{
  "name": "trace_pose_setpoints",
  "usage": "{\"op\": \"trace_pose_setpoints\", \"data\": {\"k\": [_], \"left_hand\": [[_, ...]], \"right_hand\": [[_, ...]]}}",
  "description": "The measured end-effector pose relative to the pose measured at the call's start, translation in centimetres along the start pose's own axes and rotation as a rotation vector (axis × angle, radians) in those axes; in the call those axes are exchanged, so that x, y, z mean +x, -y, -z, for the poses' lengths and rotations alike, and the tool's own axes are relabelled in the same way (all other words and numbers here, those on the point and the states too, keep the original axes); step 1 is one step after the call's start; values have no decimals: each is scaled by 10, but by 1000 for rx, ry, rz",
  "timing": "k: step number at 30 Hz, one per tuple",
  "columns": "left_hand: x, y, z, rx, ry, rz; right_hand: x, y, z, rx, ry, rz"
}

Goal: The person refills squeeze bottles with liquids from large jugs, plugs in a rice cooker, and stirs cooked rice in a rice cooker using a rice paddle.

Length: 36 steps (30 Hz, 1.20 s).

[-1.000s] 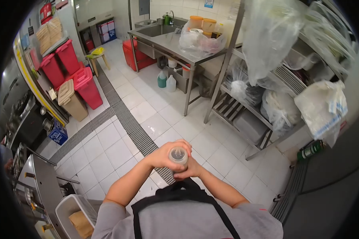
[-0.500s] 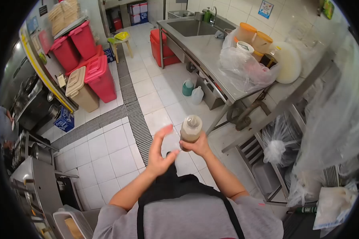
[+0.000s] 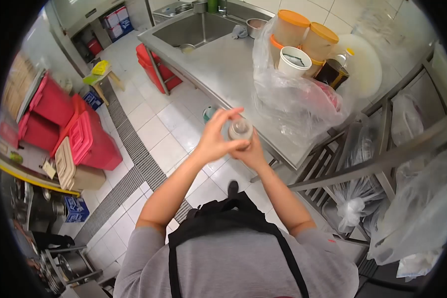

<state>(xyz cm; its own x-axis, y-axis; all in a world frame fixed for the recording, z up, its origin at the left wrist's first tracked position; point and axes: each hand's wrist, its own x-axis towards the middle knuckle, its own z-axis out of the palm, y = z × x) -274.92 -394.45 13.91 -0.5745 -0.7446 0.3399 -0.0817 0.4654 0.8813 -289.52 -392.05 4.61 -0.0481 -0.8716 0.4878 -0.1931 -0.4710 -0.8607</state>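
Note:
A clear plastic bottle [image 3: 240, 130] with a cloudy body is in front of me, its narrower top turned up toward my head. My right hand [image 3: 252, 153] is wrapped round its lower part from the right. On the other side, my left hand [image 3: 216, 140] curves round the bottle, the thumb across its near side and the fingers reaching past its far side. The hands hide most of the lower body, so I cannot see what is inside. Both hands are just off the front edge of the steel counter [image 3: 218, 74].
The counter has a sink [image 3: 196, 37], orange-lidded tubs [image 3: 290, 30], a white tub [image 3: 294, 62], a dark bottle [image 3: 332, 73] and clear plastic bags [image 3: 293, 116]. Red bins [image 3: 92, 144] stand left, beside a floor drain [image 3: 129, 136]. At right is a metal rack [image 3: 382, 164] with bagged items.
My left hand has come in from the left to the bottle. The bottle has risen and tilted toward my head. My view has shifted closer to the counter.

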Motion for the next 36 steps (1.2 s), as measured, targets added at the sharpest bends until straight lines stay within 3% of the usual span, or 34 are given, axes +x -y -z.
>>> {"op": "trace_pose_setpoints", "data": {"k": [3, 5, 8, 11, 14, 16, 19, 20, 21, 23, 25, 26, 27, 28, 31, 33, 34, 36], "left_hand": [[86, 43, 18, 247, -56, 178], [141, 75, 33, 251, -273, -73], [177, 105, 55, 10, -266, -31], [194, 140, 84, 132, -431, -128], [212, 158, 110, -29, -478, 16], [234, 168, 123, -15, -494, -30], [266, 177, 129, 21, -441, -153], [275, 182, 129, 32, -415, -216], [285, 179, 128, 80, -406, -230], [294, 179, 134, 87, -379, -236], [298, 179, 145, 58, -386, -260], [297, 174, 153, 72, -410, -279], [298, 171, 159, 18, -409, -359], [298, 168, 163, -30, -408, -429], [302, 156, 160, -31, -349, -552], [301, 148, 152, 25, -319, -613], [299, 146, 150, 32, -334, -622], [293, 143, 146, 86, -292, -597]], "right_hand": [[100, -50, -4, -96, 15, -158], [159, -73, -13, -13, -44, -118], [220, -125, -25, 164, -149, -153], [274, -157, -27, -31, -157, -107], [307, -189, -37, -130, -194, -153], [320, -208, -43, -161, -225, -23], [326, -230, -49, -52, -255, -170], [324, -227, -49, -171, -266, -248], [320, -213, -49, -347, -318, -173], [311, -171, -36, -339, -272, -161], [301, -100, 9, -455, -253, 17], [295, -72, 43, -721, -394, 180], [292, -43, 79, -837, -600, 60], [289, -45, 129, -748, -767, 162], [277, -75, 282, -681, -1314, -202], [245, -141, 364, -1272, -1401, -447], [247, -137, 369, -1265, -1398, -429], [249, -136, 374, -342, -1160, -962]]}}
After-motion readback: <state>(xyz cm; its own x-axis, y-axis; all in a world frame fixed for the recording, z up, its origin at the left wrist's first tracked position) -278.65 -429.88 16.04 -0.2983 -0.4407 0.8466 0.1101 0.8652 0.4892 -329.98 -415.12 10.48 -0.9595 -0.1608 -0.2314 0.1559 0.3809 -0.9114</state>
